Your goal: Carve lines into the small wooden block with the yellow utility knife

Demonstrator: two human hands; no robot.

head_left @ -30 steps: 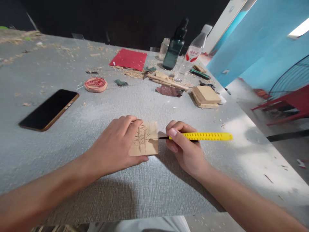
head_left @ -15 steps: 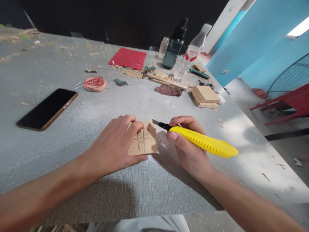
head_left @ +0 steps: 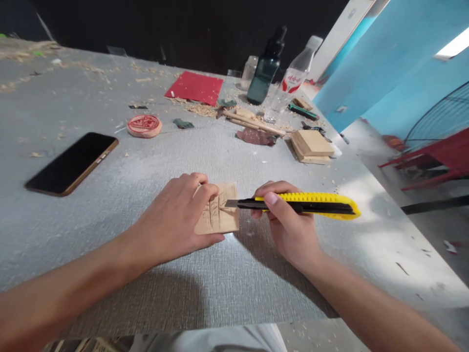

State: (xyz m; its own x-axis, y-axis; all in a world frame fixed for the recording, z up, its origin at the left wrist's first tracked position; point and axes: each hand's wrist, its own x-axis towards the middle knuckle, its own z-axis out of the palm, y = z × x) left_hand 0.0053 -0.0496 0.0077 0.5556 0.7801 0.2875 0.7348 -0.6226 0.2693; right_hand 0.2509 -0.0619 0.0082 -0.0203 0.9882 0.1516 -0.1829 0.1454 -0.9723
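Note:
A small square wooden block [head_left: 229, 222] with carved lines on its face lies on the grey table in front of me. My left hand [head_left: 179, 210] grips it from the left, fingers over the top and thumb along the near edge, covering its left part. In my right hand [head_left: 289, 215] is a yellow utility knife [head_left: 322, 204], pinched between thumb and fingers near its black front end. The knife lies roughly level and its blade [head_left: 231, 203] is over the right part of the block; whether it touches the wood I cannot tell.
A phone [head_left: 73, 164] and a red-marked round wooden piece [head_left: 144, 126] lie to the left. Behind are a red sheet [head_left: 195, 88], a dark bottle [head_left: 264, 71], a clear plastic bottle [head_left: 291, 80] and wooden sticks [head_left: 252, 122]. Stacked wooden blocks [head_left: 311, 145] stand right. Shavings are scattered about.
The knife has rolled in my right hand, now showing its black side, and its blade has moved left and down over the block. My left hand and the block look unmoved.

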